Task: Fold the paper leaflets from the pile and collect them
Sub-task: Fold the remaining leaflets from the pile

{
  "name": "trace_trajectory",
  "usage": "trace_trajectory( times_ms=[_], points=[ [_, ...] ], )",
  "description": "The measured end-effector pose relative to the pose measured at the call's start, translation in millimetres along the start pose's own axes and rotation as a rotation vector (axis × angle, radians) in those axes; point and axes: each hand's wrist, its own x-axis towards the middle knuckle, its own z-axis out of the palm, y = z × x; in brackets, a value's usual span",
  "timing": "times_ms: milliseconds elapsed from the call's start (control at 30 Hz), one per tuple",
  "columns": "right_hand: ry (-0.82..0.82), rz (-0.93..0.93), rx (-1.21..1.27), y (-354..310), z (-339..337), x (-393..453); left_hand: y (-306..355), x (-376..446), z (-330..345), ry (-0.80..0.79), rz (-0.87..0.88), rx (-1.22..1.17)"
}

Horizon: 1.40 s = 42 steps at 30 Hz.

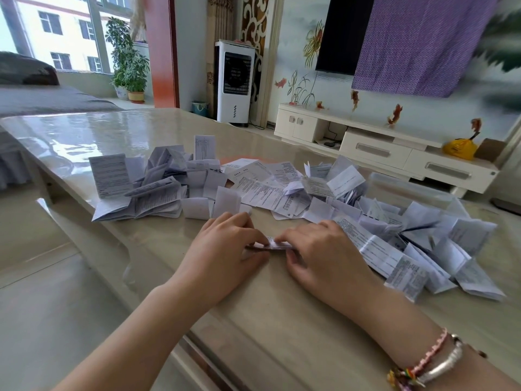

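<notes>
Printed text on the sheets: small dark lines, too fine to read; no brand or label legible anywhere.

Item in work: narrow folded leaflet (277, 245), long axis running left to right across the near part of the table (84, 131), lying low against the surface between both hands. Mostly covered by fingers; only a short white strip with grey print showing.

Left hand (225, 244): fingers curled, thumb and fingertips pinching the left end of the leaflet.

Right hand (324, 249): fingers curled over the right end, gripping it, thumb tucked underneath. Bracelets (431, 362) on the right wrist, one pink braid, one silver band, one multicoloured cord.

Loose pile of leaflets (267, 184): spread in a wide arc just beyond the hands, from table centre to far right. Sheets creased, tilted, overlapping at mixed angles.

Folded group (141, 190): left of centre, thicker folded pieces heaped together, one standing upright at the back.

Long printed strip (375, 249): just beside the right hand, running diagonally toward the near right.

Clear plastic container (408, 187): behind the right part of the pile, partly hidden by paper.

Surroundings: white air cooler (234, 83) against the far wall, potted plants (129, 60) by the window, low white cabinet (380, 150) with a yellow bag (459, 148), dark screen (344, 32) partly draped with purple cloth (423, 43).
</notes>
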Motion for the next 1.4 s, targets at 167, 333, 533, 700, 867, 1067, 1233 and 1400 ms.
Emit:
trace_trajectory(
  times_ms=[167,333,533,700,867,1067,1233,1400],
  points=[
    [0.044,-0.006,-0.005,2.0,1.6,-0.7,3.5,1.3,0.2,0.052,0.026,0.031],
    [0.017,0.065,0.151,4.2,4.6,-0.2,2.3,2.2,0.5,0.030,0.007,-0.017],
    [0.079,0.277,0.633,3.8,-1.4,1.2,6.1,0.7,2.4,-0.079,-0.137,-0.256],
    [0.010,0.340,0.554,4.9,8.2,5.4,7.8,4.2,1.4,-0.056,-0.252,-0.271],
    [-0.071,0.330,0.376,6.9,12.6,8.5,9.2,3.3,5.6,0.000,-0.283,-0.211],
    [0.036,0.332,0.370,16.0,3.2,4.5,14.7,2.7,1.9,-0.117,-0.140,-0.064],
    [-0.030,0.351,0.319,19.3,-4.8,13.4,6.0,8.7,-6.1,-0.044,-0.158,0.061],
    [-0.129,0.301,0.241,15.5,-1.3,36.5,-0.8,17.8,-7.5,-0.003,-0.179,0.105]
  ],
)
